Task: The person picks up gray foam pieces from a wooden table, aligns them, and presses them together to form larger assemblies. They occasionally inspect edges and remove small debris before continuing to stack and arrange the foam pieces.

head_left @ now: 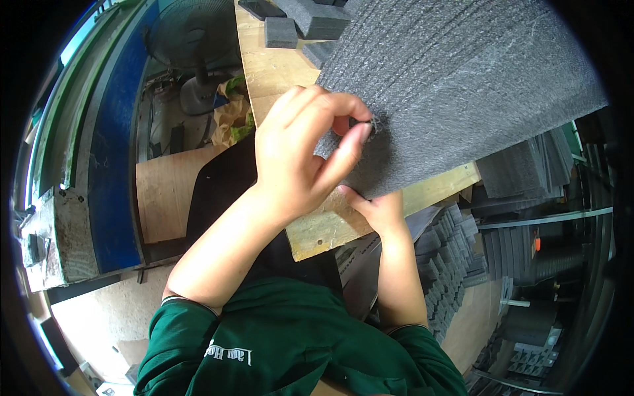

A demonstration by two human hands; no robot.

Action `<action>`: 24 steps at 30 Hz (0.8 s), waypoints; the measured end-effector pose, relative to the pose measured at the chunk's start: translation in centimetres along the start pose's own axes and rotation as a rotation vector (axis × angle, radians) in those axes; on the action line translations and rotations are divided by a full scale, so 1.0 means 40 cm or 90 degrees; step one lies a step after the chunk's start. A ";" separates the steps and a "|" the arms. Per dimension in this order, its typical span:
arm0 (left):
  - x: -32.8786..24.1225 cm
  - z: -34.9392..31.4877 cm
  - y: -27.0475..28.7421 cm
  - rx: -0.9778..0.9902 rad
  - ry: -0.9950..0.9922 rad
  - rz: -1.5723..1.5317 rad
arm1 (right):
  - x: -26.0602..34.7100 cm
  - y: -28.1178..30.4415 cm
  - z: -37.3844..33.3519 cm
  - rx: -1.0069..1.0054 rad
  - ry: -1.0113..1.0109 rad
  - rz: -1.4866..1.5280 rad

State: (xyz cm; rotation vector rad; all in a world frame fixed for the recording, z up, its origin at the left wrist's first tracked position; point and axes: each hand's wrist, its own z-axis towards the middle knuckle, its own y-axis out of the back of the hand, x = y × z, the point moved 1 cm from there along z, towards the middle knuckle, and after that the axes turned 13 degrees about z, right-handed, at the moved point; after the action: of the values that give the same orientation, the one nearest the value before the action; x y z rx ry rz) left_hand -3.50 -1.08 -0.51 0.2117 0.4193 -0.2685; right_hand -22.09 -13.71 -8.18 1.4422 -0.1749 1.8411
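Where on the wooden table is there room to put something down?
Bare wood shows between the table's left edge and the grey sheet, below the foam blocks. Another bare strip runs along the near edge. The left hand and right hand crowd the sheet's corner.

No packages, labels, signs, screens.

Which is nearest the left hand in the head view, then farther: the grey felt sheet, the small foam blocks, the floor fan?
1. Grey felt sheet: pinched at its edge by the left hand.
2. Small foam blocks: up the wooden bench.
3. Floor fan: off the bench, upper left.
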 end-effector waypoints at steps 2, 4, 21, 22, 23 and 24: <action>-0.006 -0.006 -0.002 0.034 -0.017 0.036 | 0.001 -0.001 0.000 0.000 -0.010 0.009; -0.006 -0.007 -0.015 0.028 0.002 0.056 | 0.002 -0.003 0.000 -0.012 -0.013 0.025; 0.026 0.005 0.020 -0.066 0.109 -0.037 | -0.003 0.004 -0.003 0.002 0.005 -0.040; 0.018 0.004 0.020 -0.049 0.054 -0.007 | -0.002 0.002 -0.001 0.002 0.000 -0.027; 0.011 0.003 0.020 -0.032 0.016 0.022 | -0.001 0.001 0.000 0.000 0.003 -0.020; 0.003 0.003 0.012 -0.030 -0.005 0.002 | 0.001 -0.001 0.001 -0.007 0.010 -0.008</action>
State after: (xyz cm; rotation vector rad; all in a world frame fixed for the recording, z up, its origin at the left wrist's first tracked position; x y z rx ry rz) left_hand -3.19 -0.67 -0.40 0.1657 0.4167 -0.2561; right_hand -22.06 -13.69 -8.16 1.4188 -0.1667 1.8374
